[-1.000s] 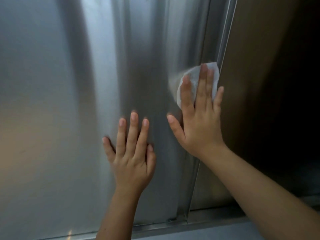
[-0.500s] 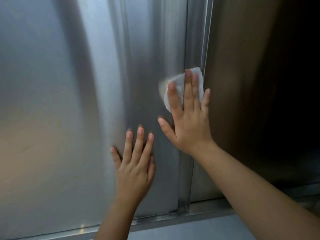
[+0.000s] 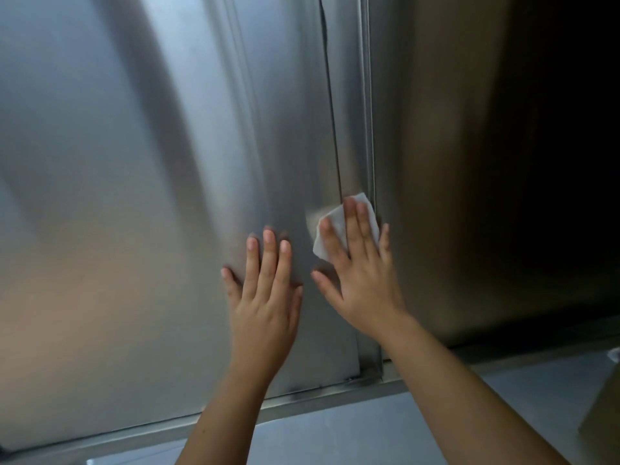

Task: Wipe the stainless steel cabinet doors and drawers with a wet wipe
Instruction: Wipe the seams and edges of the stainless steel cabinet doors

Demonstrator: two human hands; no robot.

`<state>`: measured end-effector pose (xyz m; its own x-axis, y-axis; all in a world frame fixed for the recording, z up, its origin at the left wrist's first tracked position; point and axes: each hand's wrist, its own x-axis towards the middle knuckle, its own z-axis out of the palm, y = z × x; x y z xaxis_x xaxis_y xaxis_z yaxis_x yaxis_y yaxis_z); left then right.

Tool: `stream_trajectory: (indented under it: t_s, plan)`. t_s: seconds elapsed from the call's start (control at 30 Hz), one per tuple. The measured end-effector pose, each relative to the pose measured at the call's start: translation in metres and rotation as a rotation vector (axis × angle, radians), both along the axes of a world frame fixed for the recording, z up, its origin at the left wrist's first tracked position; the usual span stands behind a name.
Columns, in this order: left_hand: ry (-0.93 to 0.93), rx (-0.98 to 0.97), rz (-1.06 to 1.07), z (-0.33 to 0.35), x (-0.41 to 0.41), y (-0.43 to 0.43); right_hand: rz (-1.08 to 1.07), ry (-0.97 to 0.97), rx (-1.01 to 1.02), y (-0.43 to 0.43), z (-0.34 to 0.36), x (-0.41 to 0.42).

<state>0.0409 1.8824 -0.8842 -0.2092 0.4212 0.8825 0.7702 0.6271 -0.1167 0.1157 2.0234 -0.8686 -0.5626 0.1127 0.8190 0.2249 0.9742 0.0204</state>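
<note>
The stainless steel cabinet door (image 3: 134, 196) filled the view above and to the left of both hands. A darker neighbouring door (image 3: 469, 162) stood to their right, and the counter (image 3: 335, 427) lay below the wrists. Both forearms reached up from the lower edge. The left hand (image 3: 265, 297) lay palm-flat on the door, fingers straight and spread, holding nothing. Just beside it the right hand (image 3: 362, 280) was also flat, its straight fingers pressing the white wet wipe (image 3: 336, 215) against the door near its right edge. A dark vertical seam (image 3: 332, 129) ran up from those fingertips. The wipe showed under the fingers and left of the index finger.
</note>
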Motion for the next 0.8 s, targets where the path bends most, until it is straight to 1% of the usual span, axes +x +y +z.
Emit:
stream_trajectory:
  t_s: [0.1,0.2,0.3,0.43,0.53,0.63,0.73,0.8]
  plan:
    - [0.006,-0.005,0.003,-0.001,0.0,-0.001,0.024,0.03,-0.044,-0.002,0.024,-0.002]
    - [0.0,0.0,0.01,-0.001,0.001,0.001,0.015,0.071,-0.061,-0.005,0.028,-0.005]
    - [-0.002,0.002,0.008,-0.002,0.002,0.002,-0.012,0.04,-0.066,-0.005,0.002,-0.005]
    - [-0.017,0.005,0.0,-0.002,0.002,0.001,-0.082,-0.114,-0.06,-0.007,-0.061,0.006]
    - [-0.025,0.012,-0.003,-0.003,0.003,0.003,-0.096,-0.176,-0.058,-0.007,-0.082,0.011]
    - [-0.022,0.017,0.011,-0.003,0.002,0.003,-0.043,-0.143,-0.075,-0.006,-0.065,0.008]
    - [0.007,0.003,0.01,-0.004,-0.001,0.0,0.02,-0.024,-0.08,-0.004,-0.032,0.0]
    - [0.018,-0.013,0.007,-0.006,-0.004,-0.003,0.024,0.039,-0.081,-0.005,-0.019,-0.006]
